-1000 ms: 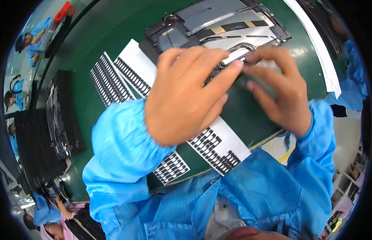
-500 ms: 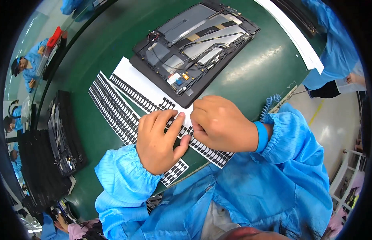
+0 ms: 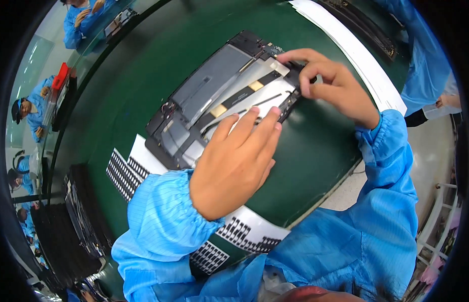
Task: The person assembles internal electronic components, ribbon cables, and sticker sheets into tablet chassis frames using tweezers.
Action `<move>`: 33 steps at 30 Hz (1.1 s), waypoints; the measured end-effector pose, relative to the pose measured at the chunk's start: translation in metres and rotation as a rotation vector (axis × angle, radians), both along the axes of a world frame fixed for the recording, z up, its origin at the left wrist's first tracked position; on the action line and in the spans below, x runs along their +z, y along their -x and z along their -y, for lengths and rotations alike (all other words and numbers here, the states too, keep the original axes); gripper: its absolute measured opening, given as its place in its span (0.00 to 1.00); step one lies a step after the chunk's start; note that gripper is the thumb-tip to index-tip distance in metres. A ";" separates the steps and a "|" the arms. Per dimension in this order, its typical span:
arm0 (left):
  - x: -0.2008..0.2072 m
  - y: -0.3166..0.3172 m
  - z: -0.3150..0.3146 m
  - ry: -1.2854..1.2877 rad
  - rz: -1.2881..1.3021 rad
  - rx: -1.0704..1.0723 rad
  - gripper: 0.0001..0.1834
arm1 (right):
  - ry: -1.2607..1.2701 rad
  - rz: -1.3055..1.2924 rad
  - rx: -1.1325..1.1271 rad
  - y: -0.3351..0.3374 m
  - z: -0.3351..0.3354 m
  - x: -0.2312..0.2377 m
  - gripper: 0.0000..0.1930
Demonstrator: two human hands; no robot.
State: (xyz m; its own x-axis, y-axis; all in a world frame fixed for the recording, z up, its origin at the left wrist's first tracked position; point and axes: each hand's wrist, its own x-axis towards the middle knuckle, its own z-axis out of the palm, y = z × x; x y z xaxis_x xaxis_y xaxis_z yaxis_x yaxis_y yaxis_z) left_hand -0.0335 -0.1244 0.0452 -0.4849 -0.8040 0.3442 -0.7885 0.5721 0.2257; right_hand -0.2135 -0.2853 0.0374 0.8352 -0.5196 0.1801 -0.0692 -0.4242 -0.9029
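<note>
An opened tablet-like device (image 3: pixel 209 78), with grey battery panels, ribbon cables and circuit boards exposed, lies tilted on a dark pad on the green table. My left hand (image 3: pixel 237 163) rests over its lower edge, open, fingers spread and fingertips on the inner parts. At the device's far right corner is my right hand (image 3: pixel 332 83), index finger stretched along the edge, thumb and other fingers closed together. Whatever those fingers pinch is too small to make out. White sheets with rows of small black stickers (image 3: pixel 249 231) lie under my left forearm, partly hidden by the sleeve.
Stacked dark device frames (image 3: pixel 83 211) stand at the left. Long white paper strips (image 3: pixel 345 45) run along the far right, with more dark parts (image 3: pixel 368 25) beyond. Co-workers in blue sit past the table's left edge, and another person's blue sleeve (image 3: pixel 428 65) is at the right.
Both hands have left the sticker sheets and moved up to the device, the right one to its far right corner. My left hand has spread over the device. The whole view has shifted.
</note>
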 end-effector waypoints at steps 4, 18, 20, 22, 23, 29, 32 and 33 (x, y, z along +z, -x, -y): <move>-0.021 0.003 0.010 -0.015 0.070 0.103 0.30 | 0.376 -0.010 -0.014 -0.001 0.005 -0.022 0.03; -0.015 0.005 0.013 -0.044 0.135 0.145 0.21 | 0.379 0.025 -0.093 -0.005 0.006 -0.024 0.03; -0.009 0.007 0.014 -0.114 0.120 0.149 0.22 | 0.398 0.040 -0.111 -0.004 0.006 -0.023 0.03; 0.000 0.008 0.018 -0.153 0.085 0.143 0.23 | 0.416 0.039 -0.116 -0.005 0.009 -0.024 0.03; 0.003 0.009 0.018 -0.195 0.050 0.148 0.24 | 0.413 0.041 -0.113 -0.006 0.009 -0.025 0.03; -0.019 0.010 0.035 -0.202 -0.022 0.002 0.29 | 0.416 0.031 -0.076 0.001 0.011 -0.023 0.02; -0.022 0.011 0.035 -0.174 0.017 -0.012 0.28 | 0.261 0.047 -0.082 0.007 0.011 -0.023 0.04; -0.022 0.012 0.036 -0.184 -0.002 -0.010 0.28 | 0.298 0.052 -0.068 0.008 0.011 -0.024 0.05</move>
State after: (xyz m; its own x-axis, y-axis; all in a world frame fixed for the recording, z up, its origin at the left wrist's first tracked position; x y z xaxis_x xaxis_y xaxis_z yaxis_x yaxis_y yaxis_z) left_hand -0.0455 -0.1609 0.0233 -0.4922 -0.8488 0.1931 -0.7827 0.5286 0.3286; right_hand -0.2214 -0.2968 0.0139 0.7861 -0.4916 0.3747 -0.0628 -0.6666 -0.7428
